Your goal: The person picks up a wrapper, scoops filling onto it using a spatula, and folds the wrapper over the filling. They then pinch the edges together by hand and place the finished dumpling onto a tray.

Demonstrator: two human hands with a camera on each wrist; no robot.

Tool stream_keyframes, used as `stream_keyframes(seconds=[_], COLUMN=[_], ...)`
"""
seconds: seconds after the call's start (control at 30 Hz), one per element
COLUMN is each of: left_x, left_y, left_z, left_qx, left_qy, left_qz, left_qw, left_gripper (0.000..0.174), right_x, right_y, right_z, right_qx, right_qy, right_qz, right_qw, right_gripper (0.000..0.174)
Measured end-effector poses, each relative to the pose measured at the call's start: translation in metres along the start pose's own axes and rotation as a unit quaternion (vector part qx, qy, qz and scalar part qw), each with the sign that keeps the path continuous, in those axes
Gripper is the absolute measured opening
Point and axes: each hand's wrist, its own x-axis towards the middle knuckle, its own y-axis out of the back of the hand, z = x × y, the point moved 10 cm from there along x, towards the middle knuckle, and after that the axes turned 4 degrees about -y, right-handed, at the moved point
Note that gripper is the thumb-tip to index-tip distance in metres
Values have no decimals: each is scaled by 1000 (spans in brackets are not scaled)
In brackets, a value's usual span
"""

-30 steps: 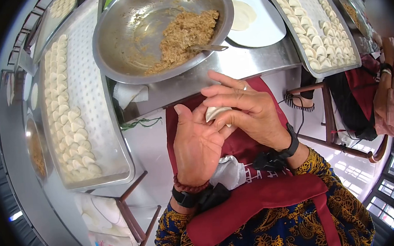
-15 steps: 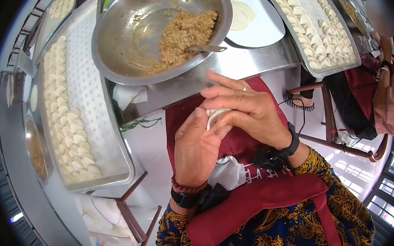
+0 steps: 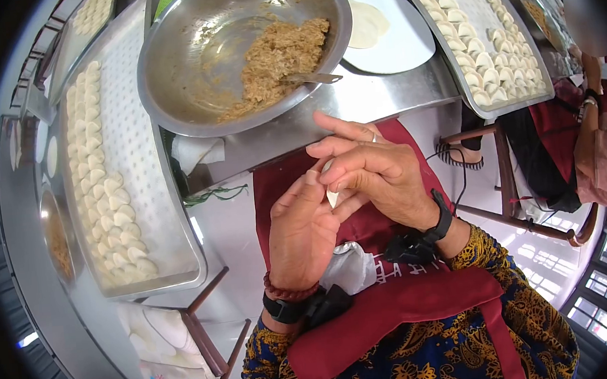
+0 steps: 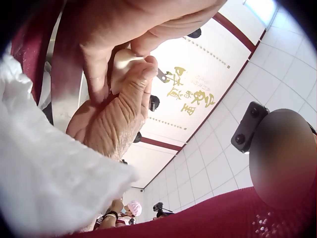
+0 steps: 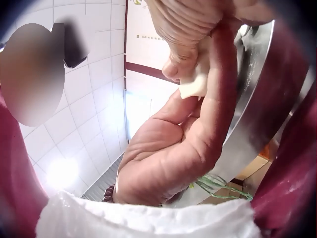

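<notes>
A pale dumpling point(image 3: 332, 195) is pinched between both hands above the red apron, mostly covered by fingers. The left hand point(image 3: 302, 226) holds it from the left with thumb and fingers. From the right, the right hand point(image 3: 382, 177) grips its edge with thumb and forefinger, the other fingers spread above. In the left wrist view the dough point(image 4: 125, 67) shows smooth and folded beside a thumb. The right wrist view shows one end of the dough point(image 5: 194, 85) poking out between the fingers of both hands.
A steel bowl point(image 3: 161, 101) of brown filling point(image 3: 276, 62) with a spoon point(image 3: 320, 78) stands ahead. Right of it, a white plate point(image 3: 406, 46) bears a flat wrapper point(image 3: 367, 24). Dumpling trays stand left point(image 3: 167, 229) and right point(image 3: 486, 112). Another person's arm point(image 3: 583, 123) is at far right.
The left thumb and fingers have closed in toward the dumpling, which is now turned more edge-on and shows less. The head view has shifted slightly.
</notes>
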Motion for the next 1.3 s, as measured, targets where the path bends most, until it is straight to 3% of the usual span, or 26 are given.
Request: stream_keyframes(seconds=[0.17,0.27,0.33,0.63,0.83,0.93,1.17,1.23,1.3], left_x=[0,2,3,6,5,4,7,7,9], left_y=[-1,-4,-5,-12,-26,-37,-34,-30,-37], left_z=[2,3,3,8,21,21,6,4,2], left_qx=[0,-12,-18,-46,-90,-63,-93,-83,-130], left_qy=[-12,-16,-19,-21,-7,-26,-18,-14,-9], left_qz=[-7,-14,-13,-46,-75,-71,-44,-34,-79], left_qw=[1000,1000,1000,998,993,995,995,996,988], left_gripper=[42,43,43,43,47,50,50,49,46], right_x=[2,6,4,10,18,13,7,8,2], right_y=[-4,3,1,0,10,14,22,32,35], right_z=[-6,-3,-8,-22,-48,-53,-50,-44,-42], right_qx=[-36,44,-8,-78,-95,-105,-114,-39,-23], right_qy=[24,-22,30,94,107,136,127,72,56], right_qz=[-36,14,1,-24,20,44,32,75,98], right_qw=[998,999,1000,992,989,984,985,994,993], right_gripper=[11,18,17,17,24,18,16,16,16])
